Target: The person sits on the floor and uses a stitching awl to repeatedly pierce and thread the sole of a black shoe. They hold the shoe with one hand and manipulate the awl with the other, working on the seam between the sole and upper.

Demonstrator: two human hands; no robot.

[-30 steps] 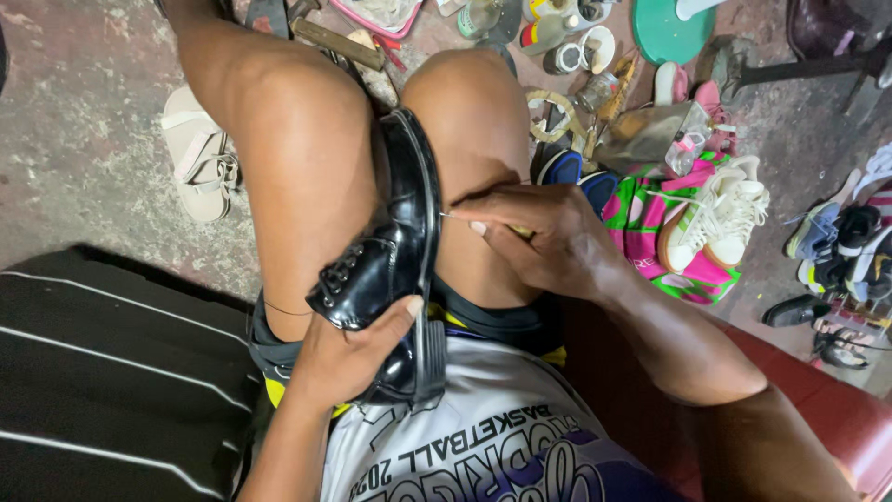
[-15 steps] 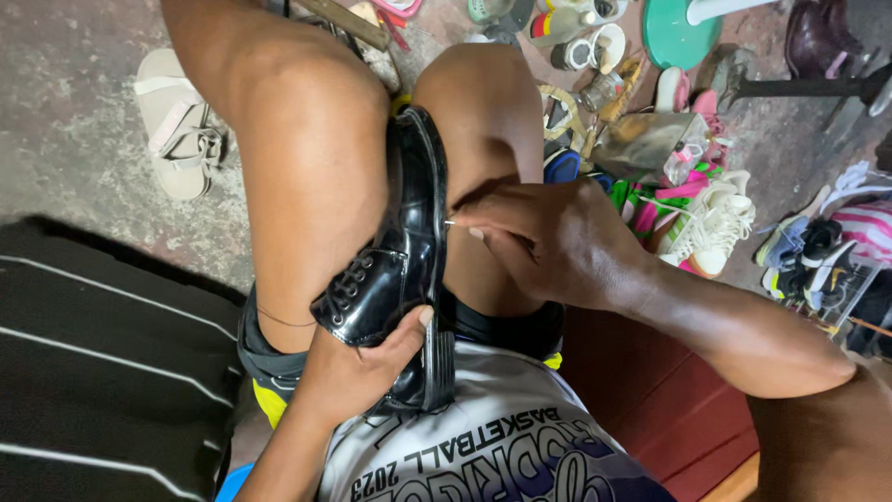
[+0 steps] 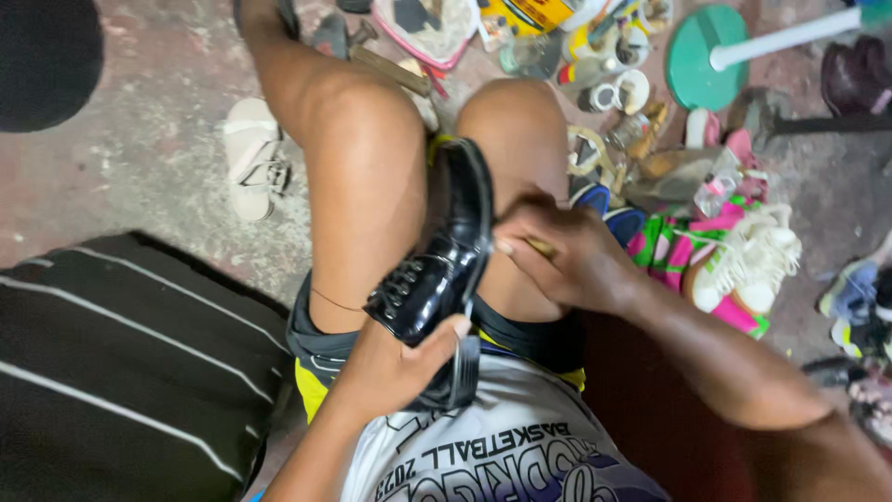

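A glossy black lace-up shoe [image 3: 444, 260] lies wedged between my two bare knees, toe pointing away, laces toward me. My left hand [image 3: 395, 367] grips its heel end from below, thumb on the upper. My right hand [image 3: 567, 256] presses against the shoe's sole edge, fingers closed around a small tan-handled tool whose tip is hidden against the sole. A thin thread runs from the shoe across my left thigh.
A black bag with white stripes [image 3: 121, 363] sits at my left. A white sandal [image 3: 251, 167] lies on the concrete floor. Cans, jars and tools [image 3: 595, 65] crowd the far side. A white sneaker [image 3: 748, 260] on pink-green cloth lies right, near a green round stand base [image 3: 706, 56].
My right hand has stayed against the sole edge and shifted slightly along it. The view has tilted, showing more of the clutter beyond my knees. The shoe stays clamped between my knees.
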